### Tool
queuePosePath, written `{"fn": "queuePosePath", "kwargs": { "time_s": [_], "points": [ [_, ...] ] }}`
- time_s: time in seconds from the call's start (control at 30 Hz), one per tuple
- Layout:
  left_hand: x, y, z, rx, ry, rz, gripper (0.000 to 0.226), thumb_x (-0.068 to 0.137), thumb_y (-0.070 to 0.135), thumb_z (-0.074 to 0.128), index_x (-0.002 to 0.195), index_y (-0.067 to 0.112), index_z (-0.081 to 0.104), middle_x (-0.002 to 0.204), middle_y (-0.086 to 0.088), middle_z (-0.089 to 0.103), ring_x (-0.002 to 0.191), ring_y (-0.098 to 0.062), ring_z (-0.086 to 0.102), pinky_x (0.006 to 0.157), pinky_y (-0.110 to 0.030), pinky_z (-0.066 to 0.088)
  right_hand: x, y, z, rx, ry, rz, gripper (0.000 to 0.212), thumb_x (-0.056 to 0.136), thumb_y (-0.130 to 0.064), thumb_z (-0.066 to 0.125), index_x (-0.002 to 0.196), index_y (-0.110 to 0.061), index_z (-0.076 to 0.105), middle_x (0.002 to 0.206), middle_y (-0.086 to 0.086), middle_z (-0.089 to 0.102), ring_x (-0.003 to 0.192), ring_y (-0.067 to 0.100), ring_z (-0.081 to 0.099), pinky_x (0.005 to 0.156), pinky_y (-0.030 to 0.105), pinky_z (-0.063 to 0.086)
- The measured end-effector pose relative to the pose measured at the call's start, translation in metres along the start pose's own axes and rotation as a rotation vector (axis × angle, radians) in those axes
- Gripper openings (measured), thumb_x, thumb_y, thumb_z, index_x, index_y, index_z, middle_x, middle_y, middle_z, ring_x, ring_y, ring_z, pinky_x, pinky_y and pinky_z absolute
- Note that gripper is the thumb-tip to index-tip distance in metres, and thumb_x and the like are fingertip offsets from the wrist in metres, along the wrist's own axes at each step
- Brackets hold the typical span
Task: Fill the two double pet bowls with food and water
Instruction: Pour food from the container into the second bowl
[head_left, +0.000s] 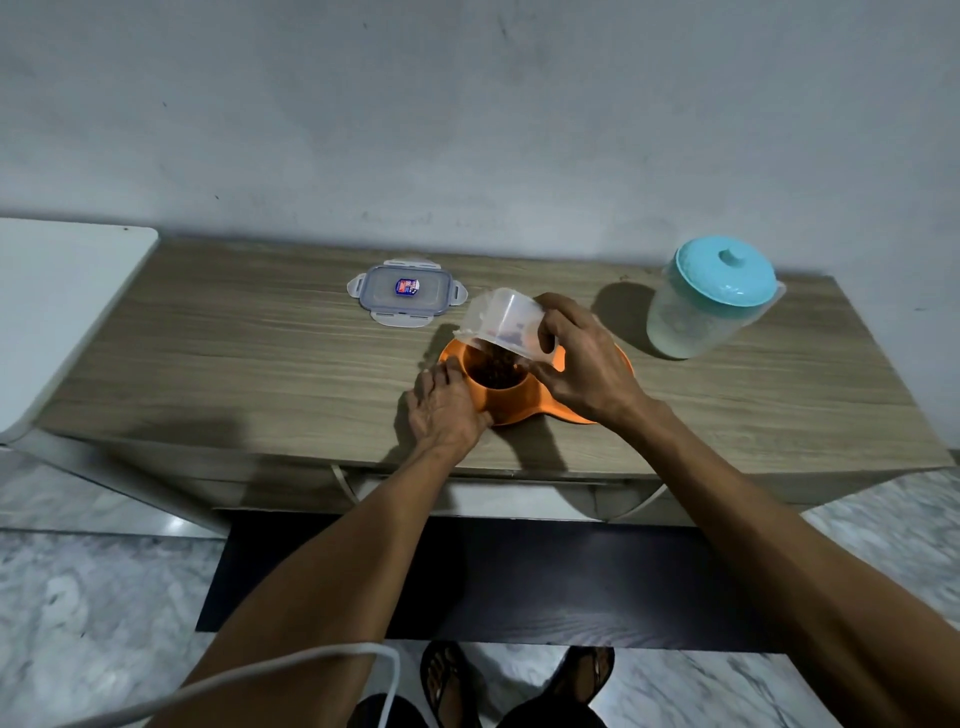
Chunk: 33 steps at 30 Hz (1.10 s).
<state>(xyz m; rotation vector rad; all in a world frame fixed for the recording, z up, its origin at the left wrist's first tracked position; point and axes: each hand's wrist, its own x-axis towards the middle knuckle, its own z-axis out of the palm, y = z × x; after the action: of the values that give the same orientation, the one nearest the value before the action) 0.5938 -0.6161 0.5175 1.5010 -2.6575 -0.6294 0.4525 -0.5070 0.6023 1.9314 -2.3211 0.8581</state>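
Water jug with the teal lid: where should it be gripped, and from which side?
The jug stands upright; grip what looks like its handle on the right side, coming from the right. The lid knob would likely pull off.

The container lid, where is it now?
In the head view, the container lid lies flat on the wooden table near the wall, left of and behind the orange bowl.
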Motion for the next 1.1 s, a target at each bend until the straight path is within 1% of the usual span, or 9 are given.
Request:
{"fn": "queuePosePath", "kwargs": {
  "time_s": [0.2,0.4,0.5,0.6,0.83,0.93,1.0,1.07,1.1],
  "points": [
    [0.000,0.001,0.000,-0.010,0.000,0.000,0.101,0.075,0.045,0.075,0.151,0.016,0.017,0.156,-0.009,0.032,0.146,-0.029,0.023,0.114,-0.053,0.027,0.000,-0.004,-0.004,-0.046,-0.010,-0.049,0.034,0.074,-0.008,0.081,0.084,-0.008,0.049,0.137,0.017,0.054,0.123,0.035,0.053,0.094,0.022,0.033],
    [0.001,0.001,0.001,-0.034,-0.003,-0.006,0.103,0.073,0.046,0.077,0.151,0.016,0.016,0.156,-0.009,0.031,0.146,-0.030,0.024,0.114,-0.053,0.026,-0.001,-0.007,-0.006,-0.093,-0.036,-0.137,0.035,0.073,-0.006,0.081,0.084,-0.008,0.048,0.137,0.020,0.055,0.123,0.037,0.054,0.095,0.032,0.043],
    [0.001,0.001,0.000,-0.019,-0.014,-0.008,0.107,0.074,0.047,0.076,0.153,0.016,0.010,0.157,-0.009,0.029,0.145,-0.031,0.025,0.114,-0.053,0.026,-0.001,-0.007,-0.005,-0.118,-0.063,-0.173,0.033,0.074,-0.006,0.080,0.085,-0.008,0.049,0.138,0.019,0.054,0.124,0.035,0.051,0.097,0.033,0.042],
    [0.000,0.001,0.000,0.005,-0.008,-0.005,0.105,0.074,0.049,0.075,0.152,0.015,0.013,0.154,-0.009,0.032,0.143,-0.031,0.027,0.112,-0.051,0.028,-0.001,-0.005,-0.002,-0.146,-0.080,-0.186,0.032,0.074,-0.005,0.079,0.085,-0.009,0.049,0.138,0.019,0.055,0.124,0.035,0.051,0.096,0.034,0.045],
    [0.001,0.001,0.000,-0.010,-0.007,-0.005,0.106,0.073,0.049,0.076,0.152,0.015,0.013,0.154,-0.011,0.033,0.144,-0.032,0.026,0.113,-0.053,0.026,-0.001,-0.001,0.001,-0.108,-0.023,-0.157,0.033,0.075,-0.006,0.079,0.086,-0.009,0.049,0.139,0.019,0.053,0.126,0.036,0.051,0.099,0.034,0.043],
    [0.001,0.001,0.000,-0.016,0.001,-0.002,0.103,0.072,0.050,0.077,0.150,0.015,0.019,0.153,-0.009,0.035,0.143,-0.030,0.027,0.113,-0.051,0.026,0.004,0.005,0.003,-0.009,0.064,-0.059,0.032,0.074,-0.008,0.080,0.088,-0.007,0.050,0.138,0.016,0.054,0.124,0.033,0.052,0.096,0.029,0.042],
    [0.001,0.002,0.001,-0.025,0.016,0.000,0.104,0.069,0.053,0.078,0.149,0.016,0.022,0.152,-0.007,0.037,0.141,-0.029,0.030,0.111,-0.051,0.028,0.009,0.009,0.001,0.095,0.159,0.056,0.032,0.075,-0.012,0.079,0.091,-0.007,0.051,0.133,0.012,0.055,0.118,0.028,0.055,0.091,0.035,0.050],
    [0.000,0.002,0.001,-0.030,0.024,-0.004,0.107,0.067,0.057,0.078,0.148,0.016,0.023,0.150,-0.007,0.038,0.140,-0.028,0.031,0.111,-0.050,0.028,0.019,0.010,-0.003,0.219,0.266,0.228,0.032,0.075,-0.017,0.078,0.091,-0.009,0.052,0.115,0.008,0.059,0.102,0.024,0.058,0.080,0.040,0.056],
    [0.000,0.002,0.001,-0.030,0.028,-0.004,0.107,0.066,0.058,0.078,0.148,0.016,0.023,0.150,-0.007,0.039,0.140,-0.028,0.032,0.111,-0.050,0.028,0.024,0.011,-0.004,0.283,0.310,0.319,0.032,0.075,-0.018,0.078,0.091,-0.012,0.051,0.105,0.005,0.059,0.094,0.021,0.058,0.076,0.036,0.056]
  ]
}}
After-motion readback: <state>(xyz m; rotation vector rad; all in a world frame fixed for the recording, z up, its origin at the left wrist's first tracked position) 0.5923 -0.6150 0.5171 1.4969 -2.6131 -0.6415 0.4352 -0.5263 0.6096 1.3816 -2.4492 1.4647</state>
